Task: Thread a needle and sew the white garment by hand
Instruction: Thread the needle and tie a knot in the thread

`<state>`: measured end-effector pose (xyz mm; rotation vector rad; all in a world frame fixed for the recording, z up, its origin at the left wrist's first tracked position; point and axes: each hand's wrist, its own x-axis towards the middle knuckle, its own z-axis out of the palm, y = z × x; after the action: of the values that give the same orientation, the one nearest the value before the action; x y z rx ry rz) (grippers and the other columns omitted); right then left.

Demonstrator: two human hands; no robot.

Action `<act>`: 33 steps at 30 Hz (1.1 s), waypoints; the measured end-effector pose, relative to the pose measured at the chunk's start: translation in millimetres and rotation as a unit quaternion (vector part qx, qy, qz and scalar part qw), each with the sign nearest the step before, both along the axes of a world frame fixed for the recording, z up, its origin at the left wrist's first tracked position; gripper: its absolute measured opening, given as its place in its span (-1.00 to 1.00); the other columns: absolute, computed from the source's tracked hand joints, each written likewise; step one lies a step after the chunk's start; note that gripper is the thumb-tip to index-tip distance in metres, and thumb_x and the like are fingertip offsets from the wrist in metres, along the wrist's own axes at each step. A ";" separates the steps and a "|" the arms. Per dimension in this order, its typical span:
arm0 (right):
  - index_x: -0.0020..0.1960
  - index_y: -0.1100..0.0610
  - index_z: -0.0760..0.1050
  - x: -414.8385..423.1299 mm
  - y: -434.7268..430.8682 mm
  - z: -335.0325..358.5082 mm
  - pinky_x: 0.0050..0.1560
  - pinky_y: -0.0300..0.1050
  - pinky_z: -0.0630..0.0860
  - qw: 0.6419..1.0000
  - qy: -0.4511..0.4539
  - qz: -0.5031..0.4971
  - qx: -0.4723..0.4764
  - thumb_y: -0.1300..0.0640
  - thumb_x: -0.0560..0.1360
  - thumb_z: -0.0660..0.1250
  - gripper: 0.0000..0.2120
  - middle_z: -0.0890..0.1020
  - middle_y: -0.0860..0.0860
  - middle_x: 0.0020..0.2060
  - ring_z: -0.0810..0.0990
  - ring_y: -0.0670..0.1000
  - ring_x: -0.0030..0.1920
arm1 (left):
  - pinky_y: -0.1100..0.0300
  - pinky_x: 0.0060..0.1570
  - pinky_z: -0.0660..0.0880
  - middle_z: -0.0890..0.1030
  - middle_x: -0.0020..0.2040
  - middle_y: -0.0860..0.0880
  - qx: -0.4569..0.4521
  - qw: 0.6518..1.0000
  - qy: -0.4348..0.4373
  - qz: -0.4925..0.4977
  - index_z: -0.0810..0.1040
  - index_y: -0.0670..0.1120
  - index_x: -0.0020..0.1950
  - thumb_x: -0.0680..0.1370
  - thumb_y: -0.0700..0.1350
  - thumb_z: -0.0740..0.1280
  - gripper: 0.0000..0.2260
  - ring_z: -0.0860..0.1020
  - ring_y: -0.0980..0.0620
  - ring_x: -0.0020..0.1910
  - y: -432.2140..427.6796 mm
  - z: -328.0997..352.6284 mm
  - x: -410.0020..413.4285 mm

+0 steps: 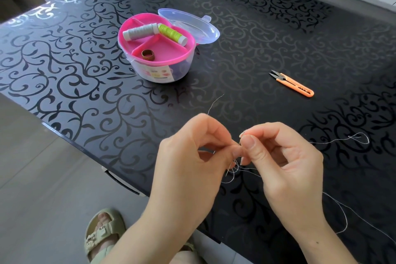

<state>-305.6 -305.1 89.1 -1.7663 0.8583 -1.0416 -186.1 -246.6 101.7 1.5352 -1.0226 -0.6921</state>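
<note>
Needle (pixel 239 141) held slanting between the two hands, over the near part of the table (pixel 64 60). Left hand (pixel 192 156) pinching its lower shaft between thumb and fingertip. Right hand (pixel 285 163) pinching thread (pixel 215 103) against its upper end, thumb on forefinger, other fingers loosely curled. Small loops of thread hanging just under the fingers, close to the lower needle; wound on it or merely beside it, hard to say. One short end sticking up past the left hand. A long tail running off right across the table into a loop, more of it trailing down past the right wrist. Eye too small to make out, so threaded or not, impossible to tell.

Further out, sewing box (pixel 139 68) open, well beyond the hands, clear lid (pixel 192 25) tipped back behind it. Grey spool (pixel 140 31) and green spool (pixel 172 33) lying across the back of its pink tray (pixel 165 60), thimble (pixel 147 53) in the front compartment. Orange snips (pixel 293 84) off to the right, well apart from the box. Sandalled foot (pixel 102 236) on the floor, below left.

Judging by that: a length of thread apparently cut free and in hand, threading or knotting likely the present step. No white garment anywhere in view, so nearly all the sewing left to do.
</note>
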 end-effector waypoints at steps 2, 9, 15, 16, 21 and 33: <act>-0.17 0.01 0.56 -0.1 0.2 -0.1 -0.26 -0.38 0.48 1.000 0.000 0.000 0.010 0.09 0.48 0.32 -0.93 0.64 -0.07 -0.30 0.61 -0.09 -0.31 | 0.37 -0.35 0.50 0.66 -0.34 0.05 -0.002 1.000 0.010 0.004 0.43 -0.03 -0.29 0.36 -0.31 0.50 -0.71 0.63 0.14 -0.39 -0.7 -1.7 0.1; -0.19 0.02 0.57 -0.5 -0.6 -0.6 -0.30 -0.38 0.47 0.999 -0.015 0.012 0.041 0.06 0.47 0.33 -0.91 0.62 -0.08 -0.34 0.58 -0.10 -0.36 | 0.37 -0.38 0.50 0.66 -0.34 0.05 -0.027 1.000 -0.012 -0.008 0.30 -0.07 -0.32 0.39 -0.36 0.47 -0.62 0.60 0.10 -0.41 -0.6 -2.3 0.4; -0.22 -0.03 0.55 -0.7 -3.9 -0.8 -0.33 -0.38 0.42 0.997 -0.015 0.038 0.062 0.01 0.46 0.32 -0.89 0.58 -0.12 -0.39 0.50 -0.14 -0.41 | 0.45 -0.34 0.47 0.65 -0.30 0.09 -0.065 0.995 -0.073 -0.019 0.21 0.03 -0.33 0.38 -0.21 0.43 -0.62 0.61 0.20 -0.36 -1.4 -1.5 2.8; -0.22 -0.03 0.55 -0.8 -4.3 -0.4 -0.34 -0.38 0.40 0.997 -0.012 0.043 0.062 0.00 0.46 0.31 -0.89 0.57 -0.14 -0.40 0.48 -0.15 -0.41 | 0.45 -0.33 0.47 0.65 -0.30 0.09 -0.069 0.994 -0.084 -0.020 0.21 0.05 -0.33 0.39 -0.20 0.43 -0.62 0.61 0.21 -0.34 -1.2 -2.0 3.7; -0.20 -0.03 0.53 -1.5 -4.9 0.4 -0.34 -0.37 0.39 0.995 -0.002 0.068 0.070 -0.02 0.48 0.28 -0.87 0.55 -0.17 -0.40 0.44 -0.18 -0.40 | 0.37 -0.34 0.51 0.64 -0.22 0.16 -0.070 0.988 -0.133 -0.026 0.25 0.03 -0.30 0.39 -0.14 0.43 -0.68 0.61 0.19 -0.30 -1.1 -0.2 7.2; -0.20 -0.01 0.54 -3.8 -13.0 -1.5 -0.26 -0.35 0.40 0.976 0.004 0.135 0.173 -0.17 0.44 0.31 -0.76 0.52 -0.09 -0.41 0.42 -0.15 -0.37 | 0.44 -0.17 0.48 0.60 -0.16 0.12 -0.059 0.988 -0.133 -0.050 0.65 -0.05 -0.02 0.47 -0.09 0.38 -0.87 0.58 0.19 -0.14 -3.8 -2.2 19.0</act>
<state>-309.3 -318.1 87.6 -1.5386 0.7294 -0.6629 -167.1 -250.4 99.5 1.5062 -1.3256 -0.4928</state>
